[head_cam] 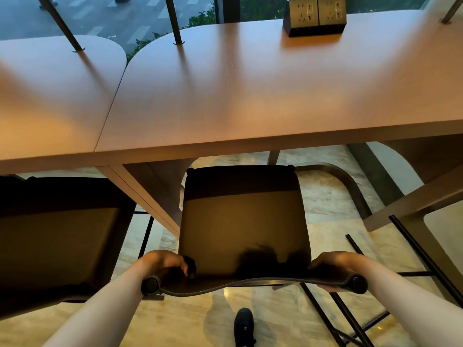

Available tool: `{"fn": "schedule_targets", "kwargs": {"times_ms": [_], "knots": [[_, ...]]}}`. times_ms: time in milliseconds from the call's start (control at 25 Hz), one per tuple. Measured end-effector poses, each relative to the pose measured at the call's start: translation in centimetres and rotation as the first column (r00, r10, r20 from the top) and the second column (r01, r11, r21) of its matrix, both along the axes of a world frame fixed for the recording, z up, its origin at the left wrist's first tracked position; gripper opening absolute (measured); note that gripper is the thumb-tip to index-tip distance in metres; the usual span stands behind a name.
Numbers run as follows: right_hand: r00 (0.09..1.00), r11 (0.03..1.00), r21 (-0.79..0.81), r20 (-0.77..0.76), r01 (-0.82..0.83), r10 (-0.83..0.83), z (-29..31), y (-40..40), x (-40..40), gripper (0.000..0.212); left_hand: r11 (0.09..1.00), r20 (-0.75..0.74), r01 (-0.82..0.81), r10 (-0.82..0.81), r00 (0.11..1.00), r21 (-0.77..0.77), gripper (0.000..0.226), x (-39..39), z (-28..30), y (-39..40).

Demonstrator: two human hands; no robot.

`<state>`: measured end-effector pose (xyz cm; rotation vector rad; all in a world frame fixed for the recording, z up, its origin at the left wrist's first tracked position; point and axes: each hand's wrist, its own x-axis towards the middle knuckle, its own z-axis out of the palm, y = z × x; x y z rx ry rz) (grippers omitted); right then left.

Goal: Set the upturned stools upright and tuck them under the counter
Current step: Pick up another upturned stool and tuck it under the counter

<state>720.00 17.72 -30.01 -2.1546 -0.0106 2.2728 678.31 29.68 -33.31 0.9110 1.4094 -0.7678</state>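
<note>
So the dark stool with the brown leather-look seat (244, 229) is already upright on the pale marble-look floor (328, 196), straight ahead of the person. Its far edge sits just under the lip of the long tan wooden surface (250, 96). The left hand (165, 262) grips the near left corner of the seat by the round black bar end, and the right hand (335, 265) is curled over the near right corner the same way. The seat's long axis runs away from the hands toward the surface, so I'd guess a straight push forward tucks it in. Another dark stool (57, 236) sits at the left, partly under. The seat looks smooth, with a stitched edge.
</note>
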Motion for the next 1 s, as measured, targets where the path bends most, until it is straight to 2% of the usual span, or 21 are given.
{"fn": "schedule_targets", "kwargs": {"times_ms": [240,400,480,600,800,840,920,1000], "knots": [[0.992,0.992,0.004,0.013,-0.128,0.128,-1.1,0.0,0.4,0.023,1.0,-0.026,-0.016,0.015,1.0,-0.026,0.021,-0.6,-0.9,-0.3],[0.969,0.971,0.026,0.075,-0.236,0.234,-1.9,-0.4,0.3,0.023,1.0,-0.049,-0.003,0.003,0.999,-0.013,0.023,-0.6,-1.5,-1.0],[0.951,0.954,0.038,0.095,-0.298,0.293,-2.0,-0.6,0.3,0.024,1.0,-0.053,-0.015,0.015,0.998,-0.003,0.02,-0.5,-1.5,-1.4],[0.949,0.954,0.037,0.115,-0.299,0.293,-1.8,-0.6,0.0,0.024,0.998,-0.059,-0.057,0.056,0.997,-0.013,0.014,-0.4,-1.0,-1.6],[0.965,0.97,0.014,0.111,-0.243,0.24,-0.1,-0.7,-0.6,0.031,0.99,-0.1,-0.083,0.095,0.99,0.117,0.045,-0.3,-0.4,-1.5],[0.939,0.947,0.016,0.133,-0.321,0.316,0.6,-0.3,-0.8,0.031,0.979,-0.108,-0.112,0.131,0.986,0.168,0.049,-0.4,0.2,-1.0],[0.813,0.839,0.063,0.296,-0.541,0.502,2.3,0.7,-1.5,0.028,0.943,-0.064,-0.187,0.212,0.975,0.277,0.048,-0.3,1.8,0.3],[0.718,0.75,0.156,0.464,-0.642,0.518,4.0,1.9,-2.4,0.034,0.896,0.057,-0.214,0.208,0.976,0.39,0.042,0.7,3.8,1.6]]}}
